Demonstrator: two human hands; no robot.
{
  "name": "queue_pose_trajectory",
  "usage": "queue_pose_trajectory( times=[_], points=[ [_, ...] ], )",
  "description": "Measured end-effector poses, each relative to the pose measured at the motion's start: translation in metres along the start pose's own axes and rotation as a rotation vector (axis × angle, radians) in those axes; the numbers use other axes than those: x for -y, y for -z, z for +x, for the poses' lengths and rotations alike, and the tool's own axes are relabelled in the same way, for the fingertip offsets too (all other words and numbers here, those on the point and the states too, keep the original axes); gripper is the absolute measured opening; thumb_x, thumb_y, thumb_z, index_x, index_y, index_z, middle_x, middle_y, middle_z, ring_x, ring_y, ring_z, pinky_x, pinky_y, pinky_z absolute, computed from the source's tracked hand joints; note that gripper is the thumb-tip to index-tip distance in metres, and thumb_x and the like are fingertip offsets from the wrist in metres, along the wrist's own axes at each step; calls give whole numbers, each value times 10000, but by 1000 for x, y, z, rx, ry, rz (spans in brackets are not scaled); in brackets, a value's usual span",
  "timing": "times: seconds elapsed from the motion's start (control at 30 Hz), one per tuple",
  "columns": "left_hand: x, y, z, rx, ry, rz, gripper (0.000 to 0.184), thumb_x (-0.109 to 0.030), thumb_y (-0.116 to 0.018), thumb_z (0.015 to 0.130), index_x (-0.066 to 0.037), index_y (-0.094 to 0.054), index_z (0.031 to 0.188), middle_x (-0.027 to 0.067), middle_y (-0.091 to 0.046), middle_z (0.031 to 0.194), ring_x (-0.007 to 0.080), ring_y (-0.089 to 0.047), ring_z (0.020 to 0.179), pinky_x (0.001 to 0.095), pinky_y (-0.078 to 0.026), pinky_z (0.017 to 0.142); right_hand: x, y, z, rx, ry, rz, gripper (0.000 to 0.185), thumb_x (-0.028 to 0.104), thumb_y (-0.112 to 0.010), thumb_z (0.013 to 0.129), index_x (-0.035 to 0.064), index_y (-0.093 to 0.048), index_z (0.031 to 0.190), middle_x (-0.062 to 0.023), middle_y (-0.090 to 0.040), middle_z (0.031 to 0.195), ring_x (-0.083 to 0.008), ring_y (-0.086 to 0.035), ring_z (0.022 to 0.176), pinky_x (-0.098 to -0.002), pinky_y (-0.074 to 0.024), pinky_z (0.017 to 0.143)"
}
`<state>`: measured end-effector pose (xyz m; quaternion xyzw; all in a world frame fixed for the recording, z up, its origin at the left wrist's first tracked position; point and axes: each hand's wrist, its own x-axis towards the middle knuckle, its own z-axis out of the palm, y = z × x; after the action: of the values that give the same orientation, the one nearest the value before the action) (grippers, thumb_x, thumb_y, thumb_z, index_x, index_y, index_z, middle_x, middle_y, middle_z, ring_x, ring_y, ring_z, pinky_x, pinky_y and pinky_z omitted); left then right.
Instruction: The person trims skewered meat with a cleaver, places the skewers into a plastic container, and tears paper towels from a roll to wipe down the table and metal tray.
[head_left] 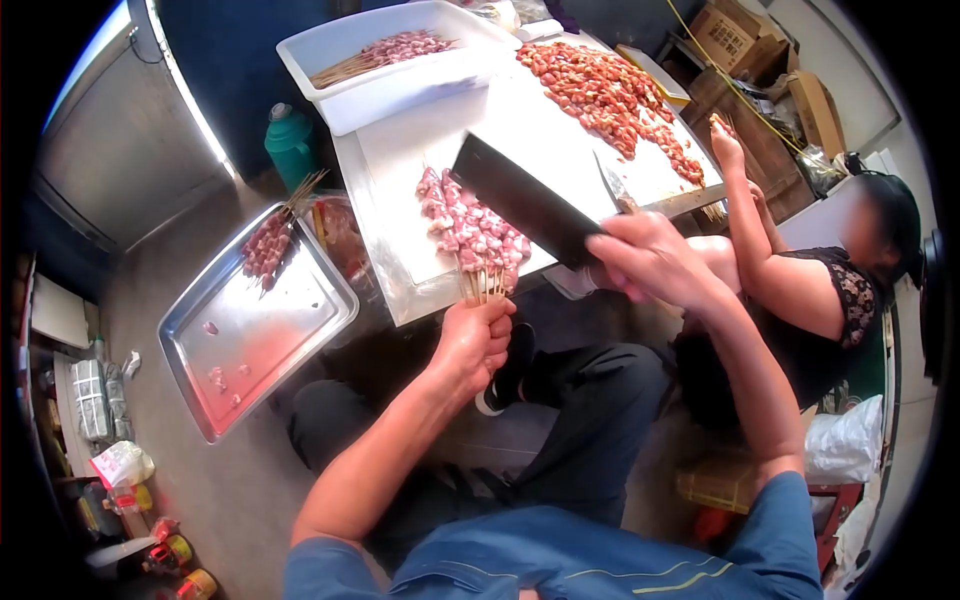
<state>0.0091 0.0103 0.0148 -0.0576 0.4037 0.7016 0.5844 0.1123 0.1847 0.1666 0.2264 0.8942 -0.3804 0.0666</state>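
My left hand is closed around the stick ends of a bundle of meat skewers. Their pink meat lies on the white tabletop near its front edge. In my right hand is the handle of a cleaver. Its broad dark blade is raised at a slant, with the far corner just above and right of the skewered meat. The handle is mostly hidden by my fingers.
A white bin of skewers and a heap of red meat pieces occupy the table's far side. A knife lies there too. At left is a metal tray with skewers; at right sits a co-worker.
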Motion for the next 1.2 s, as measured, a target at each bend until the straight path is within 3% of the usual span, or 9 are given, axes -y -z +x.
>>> queue_pose_trajectory(
  times=[0.07,0.13,0.4,0.6,0.67,0.73,0.93,1.03,1.2],
  points=[
    [2,2,1,17,-4,11,84,-106,-520,945,-49,-497,887,-50,-328,566,48,-241,402,226,-168,357,4,-14,23,-10,27,93,330,245,-532,948,11,-545,717,-22,-539,581,-89,-535,474,-245,-426,429],
    [3,4,2,39,-18,-10,93,-116,-530,942,-50,-498,886,-51,-327,567,47,-240,402,226,-165,356,5,-22,34,90,-10,-119,340,255,-533,948,2,-547,722,-24,-543,583,-99,-543,478,-255,-434,433],
    [1,-2,-2,8,-1,-32,94,-111,-532,938,-50,-493,879,-53,-324,562,46,-245,406,225,-167,361,2,20,-28,133,-192,-181,357,258,-532,961,-30,-579,755,-30,-547,586,-101,-529,455,-248,-426,422],
    [2,1,1,15,-7,-4,85,-103,-521,944,-51,-492,883,-49,-330,566,48,-248,408,222,-172,363,-2,14,12,-25,-35,148,317,264,-546,948,-7,-595,791,-24,-554,598,-99,-538,472,-247,-429,430],
    [2,-1,0,17,-9,3,83,-101,-515,948,-50,-494,885,-48,-334,569,49,-251,410,222,-176,364,-2,-3,31,-45,-83,124,318,254,-540,937,-16,-580,774,-39,-565,593,-109,-550,469,-264,-448,446],
    [1,-2,-2,-19,-7,-15,92,-104,-499,959,-46,-500,887,-42,-344,575,51,-260,415,219,-187,366,-14,-9,30,90,-61,-52,346,264,-514,939,-31,-560,762,-60,-577,588,-121,-569,477,-271,-467,462],
    [3,-1,-1,7,-18,-28,110,-112,-482,973,-42,-502,890,-36,-357,577,52,-266,419,216,-197,367,-11,27,-34,136,-287,-148,353,282,-518,971,-16,-563,787,-44,-572,628,-119,-589,515,-250,-473,456],
    [3,-1,-2,-1,-25,-32,114,-115,-486,973,-42,-502,887,-38,-351,572,52,-262,418,215,-196,366,-14,32,-36,124,-284,-82,350,283,-531,966,-15,-565,786,-37,-567,622,-109,-580,513,-251,-467,452],
    [3,0,0,4,-21,-8,119,-123,-493,974,-44,-497,885,-40,-342,568,53,-253,415,214,-190,365,-10,5,13,-3,-44,111,344,268,-537,942,-25,-552,762,-43,-557,605,-121,-558,483,-275,-458,438]
  ],
)
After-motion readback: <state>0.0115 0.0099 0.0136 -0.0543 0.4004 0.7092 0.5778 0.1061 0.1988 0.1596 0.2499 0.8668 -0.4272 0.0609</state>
